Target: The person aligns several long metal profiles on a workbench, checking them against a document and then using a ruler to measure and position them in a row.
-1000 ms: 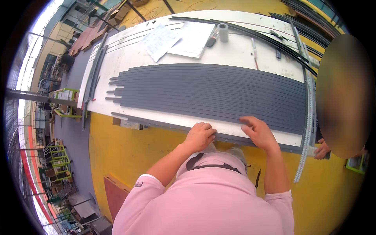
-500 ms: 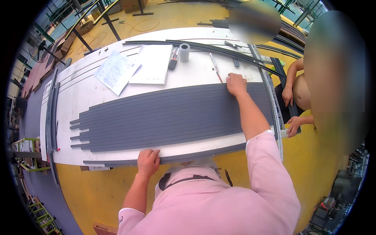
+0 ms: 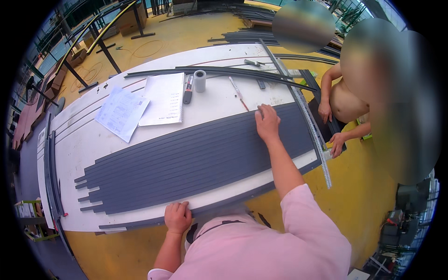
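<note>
A row of long dark grey strips (image 3: 186, 163) lies side by side on the white table (image 3: 70, 163), their left ends stepped. My right hand (image 3: 268, 122) rests at the far edge of the row toward its right end, fingers curled together over the outermost strip. At the near table edge my left hand (image 3: 178, 217) is closed, its fingers bent down on a separate grey edge strip (image 3: 233, 199). Both palms are turned down, so the undersides of the fingers are hidden. A thin white and red pen (image 3: 238, 94) lies just beyond my right hand.
Beyond the row lie a notebook (image 3: 161, 100), a printed sheet (image 3: 122, 113), a box cutter (image 3: 188, 89), a white roll (image 3: 199, 81) and dark profiles (image 3: 219, 71). A metal ruler (image 3: 313, 130) crosses the right end. A co-worker's hands (image 3: 337, 143) hold a dark frame there.
The view has shifted, so the table appears tilted and lower at its left end. Both my hands keep about the same places on the strips.
</note>
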Tool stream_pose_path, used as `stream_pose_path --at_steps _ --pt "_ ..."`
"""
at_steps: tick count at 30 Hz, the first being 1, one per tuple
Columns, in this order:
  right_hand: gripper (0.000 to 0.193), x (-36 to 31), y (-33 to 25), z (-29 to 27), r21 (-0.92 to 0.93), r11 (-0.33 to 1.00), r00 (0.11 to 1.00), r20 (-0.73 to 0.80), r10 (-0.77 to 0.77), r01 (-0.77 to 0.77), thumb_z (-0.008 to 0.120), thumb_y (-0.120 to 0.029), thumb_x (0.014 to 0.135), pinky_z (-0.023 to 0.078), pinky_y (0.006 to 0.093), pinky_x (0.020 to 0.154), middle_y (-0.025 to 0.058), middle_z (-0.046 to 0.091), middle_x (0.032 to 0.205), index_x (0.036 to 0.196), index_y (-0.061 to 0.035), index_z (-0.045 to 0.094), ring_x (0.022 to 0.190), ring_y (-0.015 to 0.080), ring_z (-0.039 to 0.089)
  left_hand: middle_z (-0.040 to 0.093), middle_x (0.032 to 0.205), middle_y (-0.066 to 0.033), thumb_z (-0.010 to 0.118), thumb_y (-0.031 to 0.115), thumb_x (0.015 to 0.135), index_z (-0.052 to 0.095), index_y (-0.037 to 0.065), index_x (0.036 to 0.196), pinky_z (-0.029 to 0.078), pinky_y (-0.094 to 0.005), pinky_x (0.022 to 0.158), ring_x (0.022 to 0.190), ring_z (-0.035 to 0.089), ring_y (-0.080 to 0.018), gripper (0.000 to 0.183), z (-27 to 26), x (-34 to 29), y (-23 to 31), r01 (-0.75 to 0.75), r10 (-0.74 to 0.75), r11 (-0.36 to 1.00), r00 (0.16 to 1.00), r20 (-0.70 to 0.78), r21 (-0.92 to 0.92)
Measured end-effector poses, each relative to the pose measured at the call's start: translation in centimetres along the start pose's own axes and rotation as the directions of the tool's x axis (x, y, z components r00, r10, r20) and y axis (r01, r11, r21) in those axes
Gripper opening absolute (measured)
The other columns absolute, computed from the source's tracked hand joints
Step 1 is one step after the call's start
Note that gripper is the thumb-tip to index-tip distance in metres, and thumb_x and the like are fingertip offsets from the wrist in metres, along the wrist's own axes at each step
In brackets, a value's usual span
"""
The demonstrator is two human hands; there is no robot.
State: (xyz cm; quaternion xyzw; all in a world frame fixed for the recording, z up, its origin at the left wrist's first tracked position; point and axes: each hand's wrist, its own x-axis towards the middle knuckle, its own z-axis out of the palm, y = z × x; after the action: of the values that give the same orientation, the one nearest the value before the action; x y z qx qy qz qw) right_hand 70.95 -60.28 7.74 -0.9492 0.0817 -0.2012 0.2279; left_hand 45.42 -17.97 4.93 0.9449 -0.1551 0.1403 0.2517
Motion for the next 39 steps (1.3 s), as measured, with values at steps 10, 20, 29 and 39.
stream_pose_path --at_steps 10,20,29,39 --pt "0.047 -20.3 5.4 -6.3 -0.126 0.989 0.992 -0.111 0.062 -0.076 0.062 -0.031 0.101 0.031 0.0536 0.121 0.0142 0.046 0.163 0.14 -0.0061 0.061 0.154 0.0335 0.038 0.067 0.088 -0.0104 0.068 0.007 0.082 0.073 0.009 0.095 0.049 -0.0454 0.074 0.083 0.065 -0.0331 0.014 1.3 0.0 0.4 -0.011 0.011 0.999 1.0 0.001 0.034" --pt "0.042 -20.4 4.6 -5.8 -0.037 0.998 0.962 -0.269 0.039 -0.051 0.061 -0.028 0.101 0.037 0.0498 0.117 0.0102 0.06 0.15 0.138 -0.0079 0.061 0.143 0.0305 0.051 0.065 0.091 -0.0124 0.062 0.003 0.091 0.069 0.006 0.097 0.05 -0.047 0.079 0.087 0.063 -0.0364 0.01 0.7 -0.6 0.3 -0.073 0.072 0.995 0.997 0.023 0.061" --pt "0.04 -20.6 4.6 -6.0 0.054 0.989 0.959 -0.241 0.149 -0.14 0.06 -0.027 0.101 0.037 0.0465 0.116 0.0076 0.065 0.144 0.136 -0.0086 0.062 0.137 0.0274 0.055 0.065 0.094 -0.0126 0.06 0.003 0.089 0.067 0.007 0.097 0.049 -0.048 0.08 0.089 0.062 -0.0372 0.012 1.2 -0.5 0.2 -0.133 0.123 0.983 0.989 0.08 0.13" --pt "0.038 -20.9 4.6 -5.6 0.027 0.99 0.95 -0.28 0.14 -0.138 0.063 -0.025 0.099 0.039 0.047 0.11 0.0053 0.066 0.137 0.134 -0.0114 0.06 0.128 0.0255 0.06 0.064 0.093 -0.0136 0.059 0.003 0.09 0.066 0.006 0.096 0.049 -0.0483 0.08 0.089 0.062 -0.0379 0.01 1.4 -0.8 -0.1 -0.115 0.107 0.988 0.991 0.08 0.105"
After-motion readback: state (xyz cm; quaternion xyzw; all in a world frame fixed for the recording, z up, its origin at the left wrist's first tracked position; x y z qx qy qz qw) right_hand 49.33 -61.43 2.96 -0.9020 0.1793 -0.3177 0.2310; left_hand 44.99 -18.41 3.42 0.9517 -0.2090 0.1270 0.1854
